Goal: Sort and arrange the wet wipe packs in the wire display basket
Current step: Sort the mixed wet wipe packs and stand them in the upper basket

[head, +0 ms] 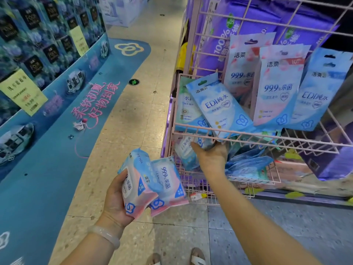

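My left hand (114,201) grips two pink-and-blue wet wipe packs (150,180) low in front of the pink wire display basket (248,133). My right hand (210,157) reaches under the upper basket's front rail into the lower tier, its fingers curled round a blue wet wipe pack (188,148). In the upper basket a blue EDI pack (219,106) leans tilted over a green-blue pack (188,109). Two pink 99.9 packs (277,87) and another blue pack (315,92) stand upright to the right. Several blue packs (248,165) lie flat in the lower tier.
Purple tissue bales (248,25) fill the rack behind the basket. A blue promotional display (38,54) with yellow price tags stands at the left, with a blue floor graphic (86,111) beside it. My sandalled feet (177,257) stand on the tiled floor.
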Motion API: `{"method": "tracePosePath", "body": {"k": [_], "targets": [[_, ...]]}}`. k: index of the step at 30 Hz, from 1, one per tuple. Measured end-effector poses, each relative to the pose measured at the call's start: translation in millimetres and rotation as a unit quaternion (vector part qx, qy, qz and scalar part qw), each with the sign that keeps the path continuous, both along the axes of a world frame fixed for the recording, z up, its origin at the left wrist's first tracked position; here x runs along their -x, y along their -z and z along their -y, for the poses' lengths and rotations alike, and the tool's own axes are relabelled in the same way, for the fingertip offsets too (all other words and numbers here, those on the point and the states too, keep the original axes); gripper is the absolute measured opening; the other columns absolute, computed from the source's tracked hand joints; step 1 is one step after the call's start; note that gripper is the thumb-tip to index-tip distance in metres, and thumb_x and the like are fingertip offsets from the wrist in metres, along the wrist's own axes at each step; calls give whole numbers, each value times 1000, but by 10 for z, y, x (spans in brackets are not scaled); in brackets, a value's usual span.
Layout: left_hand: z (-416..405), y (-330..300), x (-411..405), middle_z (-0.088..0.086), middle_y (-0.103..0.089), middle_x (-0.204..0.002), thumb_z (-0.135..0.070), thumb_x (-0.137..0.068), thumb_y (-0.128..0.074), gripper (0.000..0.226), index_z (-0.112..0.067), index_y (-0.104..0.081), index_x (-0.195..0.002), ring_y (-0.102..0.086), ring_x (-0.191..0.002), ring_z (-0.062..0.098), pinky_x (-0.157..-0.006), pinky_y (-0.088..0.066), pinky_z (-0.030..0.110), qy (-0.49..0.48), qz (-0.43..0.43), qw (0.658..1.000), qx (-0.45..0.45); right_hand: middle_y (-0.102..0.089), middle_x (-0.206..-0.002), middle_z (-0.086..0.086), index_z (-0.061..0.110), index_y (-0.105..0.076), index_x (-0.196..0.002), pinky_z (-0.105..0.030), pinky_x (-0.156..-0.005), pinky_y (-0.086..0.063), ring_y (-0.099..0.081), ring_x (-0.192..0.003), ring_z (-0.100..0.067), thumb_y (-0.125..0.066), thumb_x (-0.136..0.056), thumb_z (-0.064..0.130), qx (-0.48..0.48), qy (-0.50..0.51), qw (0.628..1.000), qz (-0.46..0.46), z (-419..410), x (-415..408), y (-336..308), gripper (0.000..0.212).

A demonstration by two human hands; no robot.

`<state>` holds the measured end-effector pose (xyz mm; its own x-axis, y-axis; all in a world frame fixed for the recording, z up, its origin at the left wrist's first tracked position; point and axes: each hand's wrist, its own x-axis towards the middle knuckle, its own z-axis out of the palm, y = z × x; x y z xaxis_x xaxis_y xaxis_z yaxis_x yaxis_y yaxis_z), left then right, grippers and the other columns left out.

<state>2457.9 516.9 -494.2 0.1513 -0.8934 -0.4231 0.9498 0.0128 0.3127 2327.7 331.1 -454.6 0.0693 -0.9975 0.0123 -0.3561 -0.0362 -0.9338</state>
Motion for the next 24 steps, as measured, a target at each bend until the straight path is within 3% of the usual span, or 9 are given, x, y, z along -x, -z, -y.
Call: {"method": "tracePosePath", "body": {"k": [1, 3, 5, 7, 9, 12, 16, 20, 24], "targets": [[19, -2, 14, 12, -70, -113, -40, -56, -77, 63, -19, -67, -114, -68, -98, 32, -70, -57, 48, -1, -2, 1000, 4, -47, -137, -15, 3, -43, -128, -28, -105, -38, -47, -125, -27, -80, -67, 19, 28, -4, 997, -76, -55, 5, 15, 73], [90, 10, 60, 13, -68, -116, -37, -44, -86, 82, -18, -62, -120, -68, -99, 32, -76, -56, 50, -6, -6, 1000, 8, -45, -129, -17, 6, -48, -117, -38, -91, -46, -51, -114, -32, -79, -66, 28, 34, -38, 983, -174, -166, 12, 100, 64], [175, 1, 150, 14, -65, -120, -37, -41, -88, 89, -17, -60, -123, -66, -102, 33, -84, -54, 52, -5, -17, 1000, 9, -44, -121, -15, 6, -46, -110, -40, -83, -49, -54, -106, -34, -76, -68, 32, 14, -77, 973, -218, -220, -1, 123, 57], [241, 15, 238, 15, -64, -121, -36, -39, -88, 91, -17, -60, -123, -65, -104, 34, -88, -51, 54, -10, -34, 999, 6, -45, -124, -16, 6, -43, -116, -42, -88, -48, -54, -108, -35, -72, -73, 35, -18, -94, 967, -237, -132, -20, 109, 60], [296, 26, 300, 15, -66, -117, -36, -42, -86, 82, -16, -63, -118, -65, -102, 34, -88, -49, 54, -31, -43, 999, 3, -49, -126, -17, 6, -40, -122, -39, -90, -45, -54, -111, -35, -69, -76, 36, -64, -108, 963, -240, -32, -13, 68, 62], [370, -33, 396, 14, -72, -105, -41, -57, -73, 49, -16, -75, -98, -69, -94, 33, -86, -49, 55, -52, -36, 998, 14, -58, -113, -12, 8, -44, -116, -29, -79, -43, -58, -105, -31, -70, -76, 35, -48, -115, 964, -234, -54, 43, 59, 55], [368, -118, 459, 16, -71, -108, -39, -42, -85, 64, -13, -74, -100, -68, -98, 34, -80, -56, 52, -31, -30, 997, 60, -51, -98, -4, 9, -46, -100, -26, -65, -38, -60, -91, -30, -71, -74, 31, 36, -73, 979, -187, -278, 128, 94, 42], [249, -75, 336, 15, -67, -118, -42, -38, -87, 73, -17, -72, -106, -66, -104, 34, -83, -53, 55, -31, -10, 998, 58, -39, -81, 14, 22, -35, -87, -37, -70, -50, -62, -85, -30, -71, -72, 35, 63, -68, 982, -165, -451, 89, 38, 41], [69, 68, 164, 11, -67, -120, -48, -45, -78, 71, -22, -69, -111, -65, -104, 32, -80, -54, 55, -56, -5, 997, 52, -47, -94, 6, 23, -43, -97, -29, -71, -39, -58, -96, -25, -72, -70, 34, 81, -99, 982, -141, -680, -37, 58, 41]]}}
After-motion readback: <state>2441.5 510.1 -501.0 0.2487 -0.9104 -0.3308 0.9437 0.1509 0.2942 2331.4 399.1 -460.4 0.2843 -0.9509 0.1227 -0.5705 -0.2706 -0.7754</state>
